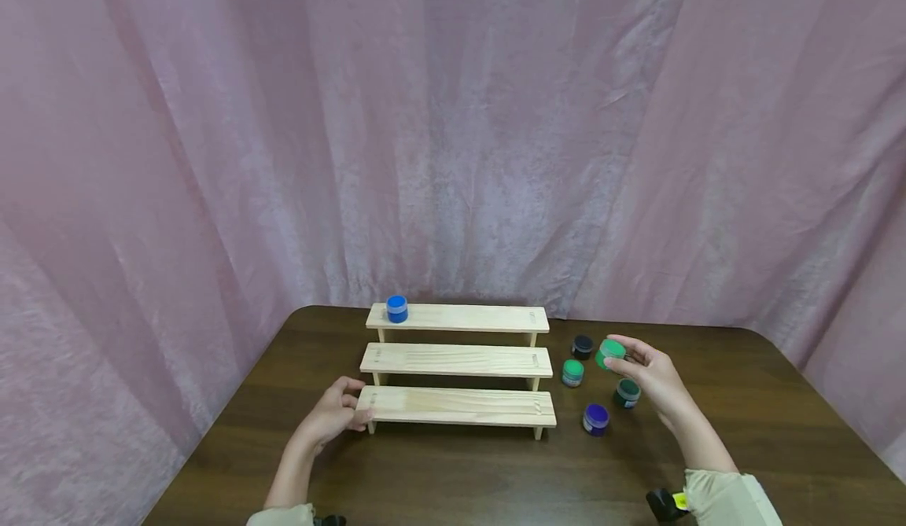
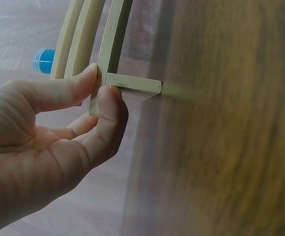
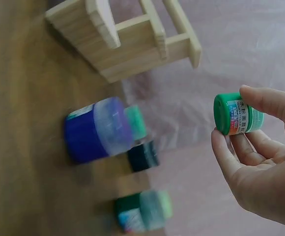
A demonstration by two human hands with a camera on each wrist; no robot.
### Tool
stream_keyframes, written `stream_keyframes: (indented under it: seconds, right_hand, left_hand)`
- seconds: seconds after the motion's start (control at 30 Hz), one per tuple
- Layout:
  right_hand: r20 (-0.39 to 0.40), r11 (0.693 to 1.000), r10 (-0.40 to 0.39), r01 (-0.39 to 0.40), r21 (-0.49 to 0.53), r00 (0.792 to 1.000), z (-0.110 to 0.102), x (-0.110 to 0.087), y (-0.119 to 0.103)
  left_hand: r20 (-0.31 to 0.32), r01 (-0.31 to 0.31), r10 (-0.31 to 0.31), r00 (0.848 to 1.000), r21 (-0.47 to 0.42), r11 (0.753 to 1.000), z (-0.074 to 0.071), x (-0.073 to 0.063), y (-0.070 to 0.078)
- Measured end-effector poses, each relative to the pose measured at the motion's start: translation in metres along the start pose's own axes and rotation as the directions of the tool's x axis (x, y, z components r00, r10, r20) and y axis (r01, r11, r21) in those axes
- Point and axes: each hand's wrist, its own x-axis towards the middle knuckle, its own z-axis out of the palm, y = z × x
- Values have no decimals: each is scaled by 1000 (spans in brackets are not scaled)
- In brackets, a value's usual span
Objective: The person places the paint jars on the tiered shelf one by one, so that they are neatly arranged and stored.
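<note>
My right hand (image 1: 654, 380) holds a small green paint jar (image 3: 238, 114) between thumb and fingers, raised above the table, its printed label showing in the right wrist view. At the left end of a three-step wooden display rack (image 1: 456, 406), my left hand (image 1: 331, 414) pinches the lowest board, thumb on one face and fingers on the other in the left wrist view. A blue paint jar (image 1: 397, 309) stands on the left of the top step. Near my right hand, another green jar (image 1: 572, 373), a black jar (image 1: 582, 347), a dark green jar (image 1: 627, 393) and a purple jar (image 1: 596, 420) stand on the table.
The brown wooden table (image 1: 453, 479) carries the rack at its middle and the loose jars to the rack's right. Behind its far edge hangs a pink curtain (image 1: 481, 133). A black wrist device (image 1: 665, 504) shows by the right sleeve.
</note>
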Motion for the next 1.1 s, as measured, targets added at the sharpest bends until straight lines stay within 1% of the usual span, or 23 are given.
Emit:
stream_keyframes:
  seconds: [0.1,0.33,0.5,0.73,0.93,1.1]
  right_hand:
    - [7,1000,-24,25,-4,1000,6,7,-13]
    - [29,997,-76,77,-32,997,23,25,-33]
    - [54,996,-85,86,-20,995,34,33,-41]
    - [72,994,-113,113,0,991,45,37,-49]
    - [69,991,-130,130,3,989,54,42,-53]
    - [86,989,-146,145,20,986,65,49,-58]
  left_hand:
    - [14,-18,19,1000,-8,1000,-1,-1,0]
    - [17,-13,13,1000,-8,1000,0,0,-1]
    - [29,-18,18,999,1,1000,2,1,0]
    - [6,-3,3,1000,-8,1000,6,0,2]
    - [4,4,-4,1000,-13,1000,6,-1,3]
    - [-1,13,-13,1000,-10,1000,5,-2,3]
